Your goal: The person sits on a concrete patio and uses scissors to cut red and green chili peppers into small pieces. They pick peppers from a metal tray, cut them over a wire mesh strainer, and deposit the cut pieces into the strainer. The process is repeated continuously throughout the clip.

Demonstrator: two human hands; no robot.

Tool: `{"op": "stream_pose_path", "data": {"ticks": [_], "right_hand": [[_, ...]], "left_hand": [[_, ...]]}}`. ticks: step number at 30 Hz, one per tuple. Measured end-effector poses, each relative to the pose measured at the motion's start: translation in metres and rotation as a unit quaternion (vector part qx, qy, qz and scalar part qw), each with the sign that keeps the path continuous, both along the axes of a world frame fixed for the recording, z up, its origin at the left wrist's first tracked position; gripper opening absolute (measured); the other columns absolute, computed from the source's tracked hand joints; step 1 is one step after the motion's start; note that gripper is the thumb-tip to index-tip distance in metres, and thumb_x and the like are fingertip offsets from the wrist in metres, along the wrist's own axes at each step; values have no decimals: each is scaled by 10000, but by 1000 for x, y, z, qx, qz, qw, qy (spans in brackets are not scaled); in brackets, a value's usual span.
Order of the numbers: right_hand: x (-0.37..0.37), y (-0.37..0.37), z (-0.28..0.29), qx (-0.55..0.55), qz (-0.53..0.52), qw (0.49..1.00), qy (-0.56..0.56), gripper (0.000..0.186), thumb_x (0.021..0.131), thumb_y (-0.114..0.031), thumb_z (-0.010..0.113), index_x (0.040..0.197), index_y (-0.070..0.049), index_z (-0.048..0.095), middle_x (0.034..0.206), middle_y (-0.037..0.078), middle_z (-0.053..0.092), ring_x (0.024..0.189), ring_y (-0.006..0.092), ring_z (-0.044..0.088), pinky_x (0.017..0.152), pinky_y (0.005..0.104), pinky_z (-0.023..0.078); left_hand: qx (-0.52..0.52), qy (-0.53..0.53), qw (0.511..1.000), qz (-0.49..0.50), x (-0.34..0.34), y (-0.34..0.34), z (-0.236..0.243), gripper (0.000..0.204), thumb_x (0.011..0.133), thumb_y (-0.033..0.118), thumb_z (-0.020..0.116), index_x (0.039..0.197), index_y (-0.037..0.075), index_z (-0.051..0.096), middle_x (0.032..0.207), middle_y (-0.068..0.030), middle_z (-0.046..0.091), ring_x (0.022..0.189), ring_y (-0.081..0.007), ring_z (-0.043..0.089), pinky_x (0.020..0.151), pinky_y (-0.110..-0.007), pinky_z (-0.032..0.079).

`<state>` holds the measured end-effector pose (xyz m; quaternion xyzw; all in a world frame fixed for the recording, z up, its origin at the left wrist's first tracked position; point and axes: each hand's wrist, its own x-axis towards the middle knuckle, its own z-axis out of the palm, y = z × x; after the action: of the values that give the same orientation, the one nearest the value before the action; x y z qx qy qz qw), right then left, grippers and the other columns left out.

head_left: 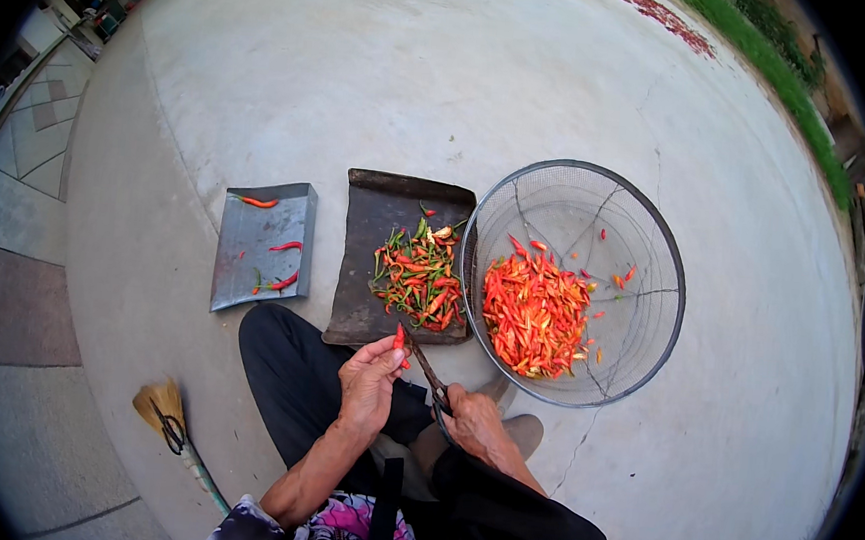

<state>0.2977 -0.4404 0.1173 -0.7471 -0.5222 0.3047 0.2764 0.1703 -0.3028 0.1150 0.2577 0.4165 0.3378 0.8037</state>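
Observation:
Between the thumb and fingers of my left hand (368, 384) a red chili pepper (399, 340) stands upright. My right hand (479, 421) is wrapped round the handles of a pair of scissors (433, 378), whose blades reach up toward that chili. Beyond my hands lies a dark metal dustpan-shaped tray (358, 255) with a pile of red chilies and green stems (420, 274). To its right, a round wire-mesh basket (645, 240) holds a heap of cut orange-red chili pieces (535, 312). A few whole red chilies (283, 282) rest in a grey metal pan (237, 236) on the left.
On the concrete floor (366, 75) at my left lies a straw hand broom (164, 412). My crossed legs in dark trousers (284, 380) are close to both trays. Red chilies (661, 17) are spread on the ground far off, beside a grass strip (768, 58).

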Motion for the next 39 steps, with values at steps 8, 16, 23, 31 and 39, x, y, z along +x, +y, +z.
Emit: {"op": "stream_pose_path", "data": {"ticks": [8, 16, 23, 31, 39], "right_hand": [[3, 0, 24, -45, -46, 996, 66, 329, 876, -268, 634, 913, 27, 493, 763, 258, 621, 725, 439, 626, 647, 505, 495], [5, -3, 22, -40, -46, 997, 46, 374, 877, -288, 634, 940, 43, 472, 847, 272, 597, 801, 454, 612, 695, 518, 485], [13, -22, 21, -13, -120, 992, 31, 375, 861, -273, 646, 927, 50, 467, 850, 293, 588, 769, 482, 597, 680, 527, 476], [26, -46, 30, -25, -216, 976, -7, 336, 857, -241, 640, 910, 43, 469, 810, 300, 592, 720, 478, 605, 635, 539, 476], [22, -68, 2, 74, -298, 950, 65, 270, 882, -209, 606, 891, 31, 482, 606, 247, 574, 567, 452, 582, 540, 503, 453]], "left_hand": [[22, -1, 1000, -21, 4, 2, 8, 251, 850, -7, 683, 1088, -38, 612, 947, -135, 692, 784, -158, 646, 693, -254, 506], [89, 10, 994, -58, 21, -14, 11, 268, 831, -45, 694, 1088, -47, 617, 946, -103, 683, 805, -126, 636, 700, -242, 512], [114, 3, 986, -123, 49, -29, 25, 302, 818, -74, 687, 1112, -47, 624, 990, -108, 680, 844, -133, 635, 730, -263, 519], [126, -28, 973, -190, 92, -47, 28, 299, 834, -55, 684, 1129, -67, 635, 979, -98, 684, 813, -111, 623, 715, -243, 511], [63, -17, 976, -208, 115, -59, 32, 282, 828, -48, 689, 1106, -55, 643, 927, -92, 681, 794, -125, 639, 667, -247, 513]]}}
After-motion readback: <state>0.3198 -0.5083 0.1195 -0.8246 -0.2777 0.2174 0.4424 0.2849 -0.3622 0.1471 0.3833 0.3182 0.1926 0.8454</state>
